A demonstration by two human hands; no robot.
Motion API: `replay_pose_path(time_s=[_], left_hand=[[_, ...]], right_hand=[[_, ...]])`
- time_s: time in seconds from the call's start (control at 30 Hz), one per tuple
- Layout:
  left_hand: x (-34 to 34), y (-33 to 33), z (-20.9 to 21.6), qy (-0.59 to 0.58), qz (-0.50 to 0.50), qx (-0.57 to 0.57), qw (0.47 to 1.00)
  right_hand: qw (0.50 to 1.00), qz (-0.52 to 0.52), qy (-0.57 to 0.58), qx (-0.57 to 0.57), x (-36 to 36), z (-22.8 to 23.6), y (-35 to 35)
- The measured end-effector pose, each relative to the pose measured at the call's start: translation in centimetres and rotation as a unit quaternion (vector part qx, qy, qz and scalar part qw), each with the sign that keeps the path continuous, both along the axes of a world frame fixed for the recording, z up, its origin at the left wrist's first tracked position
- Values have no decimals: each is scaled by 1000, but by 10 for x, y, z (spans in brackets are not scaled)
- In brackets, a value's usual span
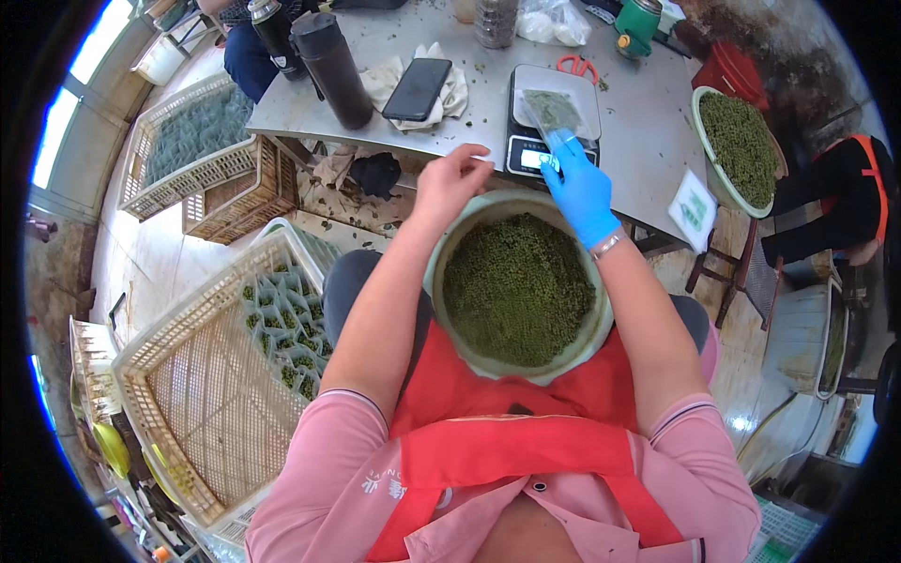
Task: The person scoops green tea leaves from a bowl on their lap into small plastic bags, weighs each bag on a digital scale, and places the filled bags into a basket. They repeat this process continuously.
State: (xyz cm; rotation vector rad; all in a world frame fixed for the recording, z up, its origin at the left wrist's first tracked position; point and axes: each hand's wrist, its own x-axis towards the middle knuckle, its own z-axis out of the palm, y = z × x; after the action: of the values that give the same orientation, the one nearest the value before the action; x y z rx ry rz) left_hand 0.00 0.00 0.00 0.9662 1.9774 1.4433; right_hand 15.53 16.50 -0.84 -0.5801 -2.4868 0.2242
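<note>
A round pale green bowl (438, 246) full of dark green tea leaves rests on my lap, over a red apron. My left hand (449, 178), bare, hovers over the bowl's far rim with fingers bent together; whether it pinches leaves I cannot tell. My right hand (580, 188), in a blue glove, reaches to the digital scale (526, 150) on the metal table (648, 122) and touches a small clear bag of tea leaves (551, 111) lying on the scale's pan.
On the table stand two dark flasks (330, 68), a black phone (418, 88) on a cloth, red scissors (577, 66) and a second bowl of leaves (741, 145). A white crate (202, 385) with small packed bags sits to my left. Another person (845, 202) sits at right.
</note>
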Motion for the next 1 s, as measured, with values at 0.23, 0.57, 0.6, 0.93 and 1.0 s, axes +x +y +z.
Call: replay_pose_path(time_s=[0.23,0.57,0.6,0.93,1.0], left_hand=[[-10,8,0,349,132,18,928],[-4,2,-9,253,91,-96,958],[-4,1,-12,286,101,-71,950],[3,2,-13,290,72,-91,950],[-2,-2,-19,369,74,-71,924]], right_hand=[[993,74,-41,79,-53,57,-14],[978,67,-199,-5,-69,33,-70],[975,101,-194,23,-69,36,-69],[986,108,-125,1,-57,22,-67],[980,107,-162,-41,-66,19,-66]])
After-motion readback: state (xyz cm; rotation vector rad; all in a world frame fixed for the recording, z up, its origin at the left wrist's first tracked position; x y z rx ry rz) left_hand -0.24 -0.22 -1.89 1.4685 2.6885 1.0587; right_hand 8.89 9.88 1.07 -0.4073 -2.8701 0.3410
